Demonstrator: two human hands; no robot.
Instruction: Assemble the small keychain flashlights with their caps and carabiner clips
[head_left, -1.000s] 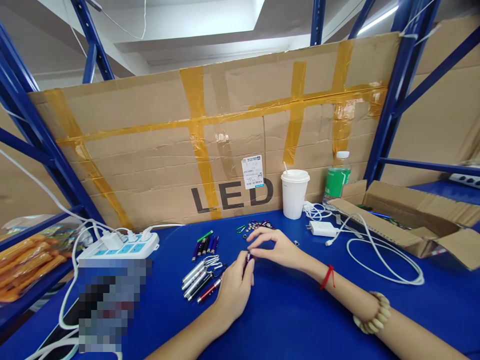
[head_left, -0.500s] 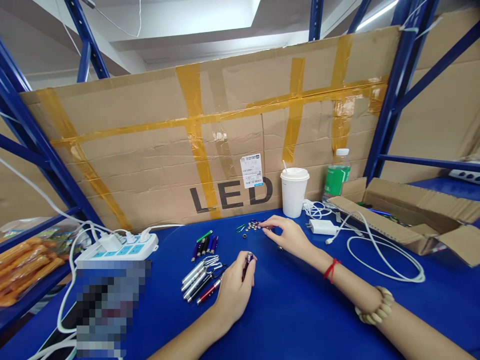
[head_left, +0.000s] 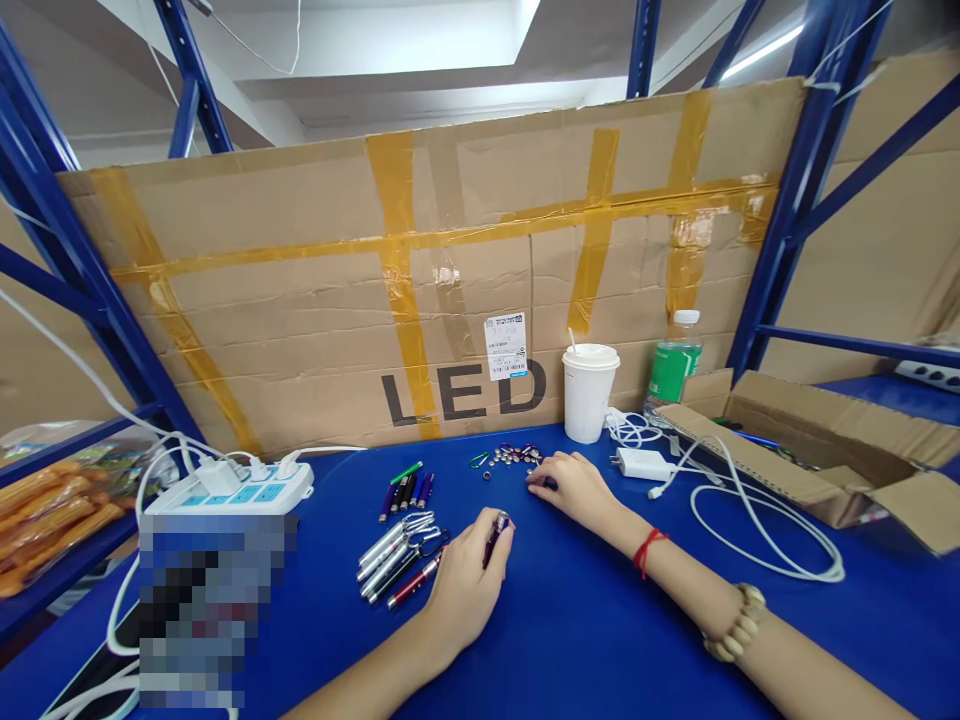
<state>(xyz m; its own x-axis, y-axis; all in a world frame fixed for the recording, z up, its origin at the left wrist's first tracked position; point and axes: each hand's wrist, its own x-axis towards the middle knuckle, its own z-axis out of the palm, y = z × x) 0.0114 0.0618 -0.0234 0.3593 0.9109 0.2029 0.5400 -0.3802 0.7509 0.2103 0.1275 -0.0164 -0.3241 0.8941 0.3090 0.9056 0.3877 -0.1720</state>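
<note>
My left hand (head_left: 469,575) is closed round a small dark flashlight tube (head_left: 495,537), its metal end pointing up between thumb and forefinger. Beside that hand lie a red pen-like flashlight (head_left: 415,585) and several silver and black ones (head_left: 396,548) with carabiner clips. Farther back is a row of short dark tubes (head_left: 406,494) with a green one (head_left: 406,473) behind it. My right hand (head_left: 574,488) is low over the table with its fingertips pinched together; whatever they hold is too small to make out. Just beyond them are scattered small metal parts (head_left: 512,454) and a green carabiner (head_left: 478,461).
A white lidded cup (head_left: 590,392) and a green-labelled bottle (head_left: 673,362) stand at the back. On the right are a white charger (head_left: 643,463), its looped cable and an open cardboard box (head_left: 795,450). A power strip (head_left: 255,497) lies left; a large cardboard sheet (head_left: 300,340) walls the back.
My right hand has drawn back slightly from the small metal parts, uncovering more of them. My left hand still holds the dark tube. The view has shifted a little.
</note>
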